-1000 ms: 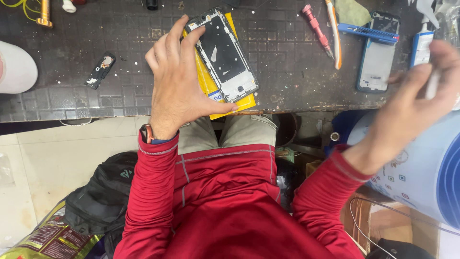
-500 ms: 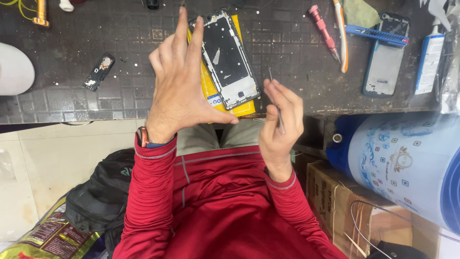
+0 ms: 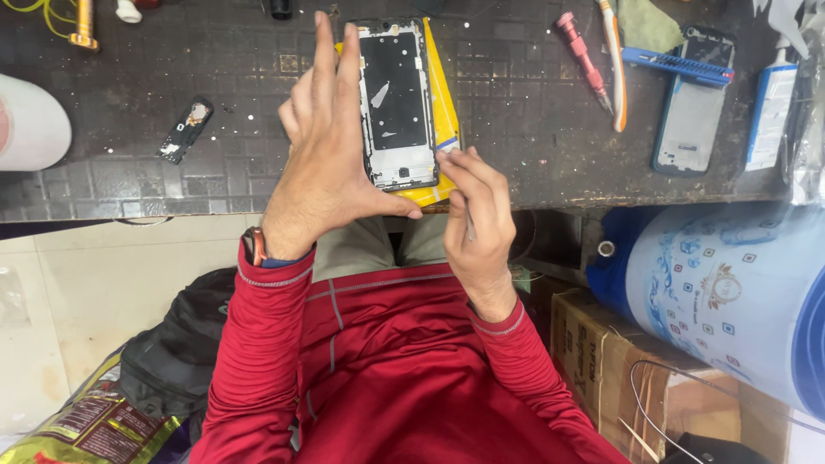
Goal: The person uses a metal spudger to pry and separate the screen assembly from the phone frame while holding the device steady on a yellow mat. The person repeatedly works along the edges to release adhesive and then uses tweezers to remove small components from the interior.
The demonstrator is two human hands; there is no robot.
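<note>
Centrally, phone: opened phone frame point(image 3: 397, 103) on yellow pouch point(image 3: 445, 112), desk point(image 3: 516, 129).
Left hand point(image 3: 331, 146): fingers spread, steadying frame.
Right hand point(image 3: 477, 219): pinching thin tool point(image 3: 470, 225).

You had the opened phone point(image 3: 397, 103) lying flat near the front edge of the workbench point(image 3: 516, 112), long side running away from you, insides facing up. It showed a dark inner panel inside a pale metal frame, with a few torn light scraps stuck on the dark part. It sat on a yellow pad point(image 3: 443, 103) that stuck out along its right side and at the near end, right by the bench's front edge.
</note>
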